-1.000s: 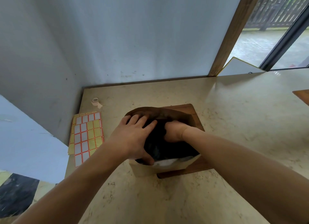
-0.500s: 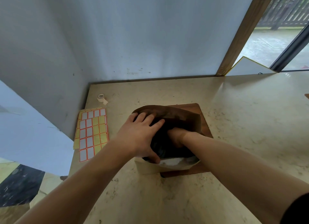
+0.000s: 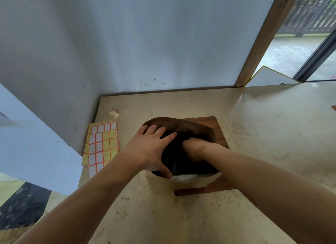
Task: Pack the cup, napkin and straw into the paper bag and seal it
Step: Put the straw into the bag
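Both hands are at the brown paper bag (image 3: 192, 129), which stands open on a wooden board (image 3: 218, 125) on the table (image 3: 263, 134). Left hand (image 3: 154, 147) lies spread over the rim, thumb hooked on the near edge. Right hand (image 3: 194, 149) is curled down inside; can't tell what it holds. Something white (image 3: 183, 177) peeks inside.

Pale grey wall (image 3: 145, 43) meeting in a corner, beige marbled counter (image 3: 263, 125), wooden post (image 3: 261, 41), glass door (image 3: 309, 49) showing wet paving, possibly a fence beyond, dull daylight
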Demonstrator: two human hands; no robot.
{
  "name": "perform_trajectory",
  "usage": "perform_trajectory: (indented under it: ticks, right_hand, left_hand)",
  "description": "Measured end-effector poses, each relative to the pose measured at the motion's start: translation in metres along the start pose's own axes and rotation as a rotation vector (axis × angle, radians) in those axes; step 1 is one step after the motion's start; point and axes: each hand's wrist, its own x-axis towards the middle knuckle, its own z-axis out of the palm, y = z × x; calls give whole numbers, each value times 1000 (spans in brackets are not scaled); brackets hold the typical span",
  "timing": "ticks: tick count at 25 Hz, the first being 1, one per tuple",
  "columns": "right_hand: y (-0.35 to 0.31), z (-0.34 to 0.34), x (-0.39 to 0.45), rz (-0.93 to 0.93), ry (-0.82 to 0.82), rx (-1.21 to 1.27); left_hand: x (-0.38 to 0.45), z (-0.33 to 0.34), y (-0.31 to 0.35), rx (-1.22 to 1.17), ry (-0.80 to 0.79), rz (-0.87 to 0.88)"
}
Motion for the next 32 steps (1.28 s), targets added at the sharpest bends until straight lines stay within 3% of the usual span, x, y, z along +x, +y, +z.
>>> perform_trajectory:
  ticks: [6,11,13,17,24,29,32]
  right_hand:
    - [-4,-35,-47,-99,142,-32]
    - [6,-37,-88,-270,625,-76]
    - [17,-28,-97,-260,762,-35]
    - [41,-10,-102,-156,544,224]
    - [53,1,-96,-193,506,70]
    - [65,4,-94,-139,585,218]
    - [65,5,-94,-141,640,238]
  left_hand:
    - [1,-1,-1,-12,13,12]
    - [-2,-2,-4,-43,41,22]
    - [-5,-3,-5,-93,71,34]
    - [-13,-3,-8,-211,197,37]
    - [-33,4,-15,-358,497,-39]
    - [-51,13,-33,-451,213,-123]
    - [-51,16,-35,-458,195,-121]
